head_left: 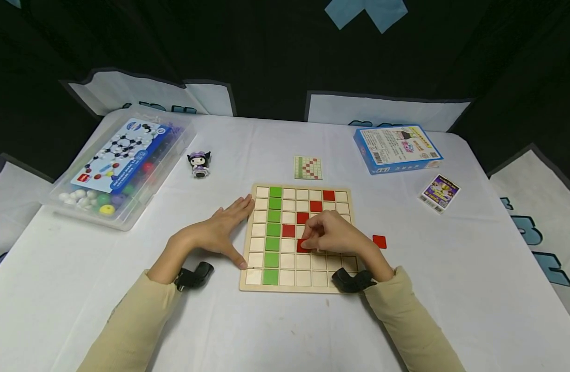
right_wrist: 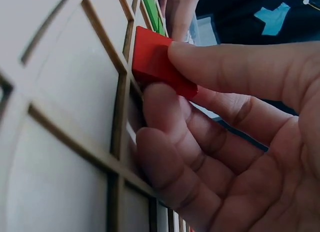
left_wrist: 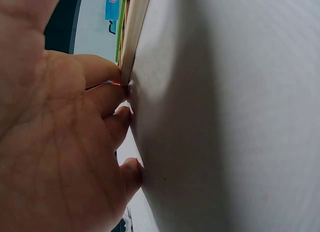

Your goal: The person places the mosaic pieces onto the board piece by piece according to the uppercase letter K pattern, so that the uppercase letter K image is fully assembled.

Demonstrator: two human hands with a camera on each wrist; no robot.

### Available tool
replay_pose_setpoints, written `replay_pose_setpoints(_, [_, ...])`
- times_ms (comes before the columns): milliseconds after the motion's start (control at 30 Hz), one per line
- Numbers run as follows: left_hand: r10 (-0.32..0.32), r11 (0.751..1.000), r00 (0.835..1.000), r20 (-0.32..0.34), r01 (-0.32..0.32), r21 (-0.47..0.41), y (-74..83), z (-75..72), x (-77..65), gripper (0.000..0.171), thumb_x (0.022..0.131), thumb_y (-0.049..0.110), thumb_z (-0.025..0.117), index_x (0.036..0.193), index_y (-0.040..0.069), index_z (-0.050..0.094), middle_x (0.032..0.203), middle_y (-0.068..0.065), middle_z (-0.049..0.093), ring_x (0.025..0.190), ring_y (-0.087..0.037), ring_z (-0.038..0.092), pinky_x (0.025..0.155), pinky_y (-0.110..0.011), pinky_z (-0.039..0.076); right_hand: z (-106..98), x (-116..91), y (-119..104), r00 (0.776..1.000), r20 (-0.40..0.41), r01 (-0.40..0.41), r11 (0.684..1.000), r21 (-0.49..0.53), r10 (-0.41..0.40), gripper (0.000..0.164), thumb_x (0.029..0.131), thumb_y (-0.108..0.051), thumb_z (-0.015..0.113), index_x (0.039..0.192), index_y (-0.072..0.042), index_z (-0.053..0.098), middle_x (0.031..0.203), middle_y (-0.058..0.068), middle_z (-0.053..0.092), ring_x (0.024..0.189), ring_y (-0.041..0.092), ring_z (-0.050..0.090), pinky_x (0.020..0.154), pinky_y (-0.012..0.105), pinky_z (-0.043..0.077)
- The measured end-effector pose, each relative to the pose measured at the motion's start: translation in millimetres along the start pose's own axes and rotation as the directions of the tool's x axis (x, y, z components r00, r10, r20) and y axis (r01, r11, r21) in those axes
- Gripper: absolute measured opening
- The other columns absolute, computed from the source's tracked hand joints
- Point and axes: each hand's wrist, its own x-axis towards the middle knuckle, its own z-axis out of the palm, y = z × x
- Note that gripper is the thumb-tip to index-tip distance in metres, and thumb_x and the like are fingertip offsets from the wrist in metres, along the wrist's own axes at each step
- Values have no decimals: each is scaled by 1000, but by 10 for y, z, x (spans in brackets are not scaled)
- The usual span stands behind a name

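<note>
A wooden grid board (head_left: 289,288) lies on the table with a column of green tiles (head_left: 273,244) and a slanting line of red tiles (head_left: 288,230). Over a cell near its middle, my right hand (head_left: 333,235) pinches a red square tile (right_wrist: 152,55) between thumb and fingers. In the right wrist view that tile is tilted against the cell dividers. My left hand (head_left: 219,230) is spread along the board's left edge, its fingertips touching the wooden side and the cloth. One loose red tile (head_left: 379,242) lies to the right of the board.
Behind the board is a small pattern card (head_left: 308,168). A plastic case of colored balls (head_left: 126,222) stands at the left, near a small figurine (head_left: 199,164). At the right are a blue box (head_left: 398,148) and a purple card pack (head_left: 440,194).
</note>
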Motion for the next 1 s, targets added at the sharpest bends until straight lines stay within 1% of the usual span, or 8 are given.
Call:
replay_pose_setpoints(200, [0, 1000, 1000, 2, 0, -4, -11, 7, 12, 133, 59, 39, 90, 153, -3, 5, 162, -19, -4, 149, -38, -6, 114, -67, 2, 16, -2, -10, 999, -35, 3, 999, -38, -4, 7, 78, -5, 74, 72, -7, 72, 64, 3, 68, 53, 8, 55, 50, 22, 45])
replay_pose_setpoints(367, [-8, 1000, 1000, 4, 8, 1, -14, 7, 14, 133, 59, 39, 90, 153, -1, 5, 162, -17, -5, 149, -36, -7, 115, -67, 2, 25, 3, -29, 996, -80, 22, 994, -104, -30, 8, 78, -6, 74, 70, -8, 75, 67, 1, 67, 59, 9, 53, 54, 22, 44])
replay_pose_setpoints(500, [-14, 1000, 1000, 5, 14, 7, -11, 5, 11, 133, 59, 39, 90, 153, -1, 5, 162, -17, -5, 150, -35, -7, 115, -67, 2, 18, -5, -59, 995, -81, 44, 987, -157, -57, 8, 79, -4, 73, 72, -7, 77, 70, 2, 67, 63, 9, 51, 54, 21, 41])
replay_pose_setpoints(633, [-17, 1000, 1000, 6, 17, 11, -6, -3, 9, 133, 59, 39, 90, 153, -1, 5, 162, -17, -5, 150, -35, -7, 115, -66, 2, 28, -19, -112, 993, -85, 65, 970, -233, -87, 9, 78, -2, 71, 72, -5, 76, 71, 3, 66, 65, 9, 52, 55, 20, 43])
replay_pose_setpoints(733, [-16, 1000, 1000, 6, 15, 10, -12, -6, 10, 133, 59, 39, 90, 153, -1, 4, 162, -16, -5, 150, -35, -7, 115, -66, 1, 57, -19, -143, 991, -105, 50, 957, -286, -83, 9, 78, -1, 70, 71, -5, 74, 74, 3, 66, 68, 10, 55, 58, 20, 46])
replay_pose_setpoints(833, [-10, 1000, 1000, 3, 10, 11, -18, -3, 11, 133, 59, 39, 90, 153, -1, 4, 162, -17, -5, 149, -36, -7, 115, -67, 1, 85, -15, -164, 991, -125, 6, 953, -303, -46, 11, 78, 1, 68, 72, -7, 73, 77, 3, 67, 68, 11, 54, 58, 20, 45])
replay_pose_setpoints(933, [-9, 1000, 1000, 3, 9, 8, -20, 4, 13, 134, 59, 40, 90, 153, -1, 4, 162, -17, -5, 149, -36, -7, 115, -66, 1, 96, -11, -167, 991, -131, -14, 954, -299, -26, 13, 77, 3, 67, 71, -8, 70, 70, 1, 64, 63, 10, 50, 55, 19, 41])
replay_pose_setpoints(1000, [-8, 1000, 1000, 4, 8, 7, -19, 12, 12, 134, 59, 40, 90, 153, -2, 4, 162, -18, -6, 149, -36, -7, 115, -66, 1, 96, -9, -153, 991, -130, -13, 957, -288, -25, 13, 76, 3, 68, 70, -9, 68, 65, 0, 60, 60, 10, 49, 54, 19, 40])
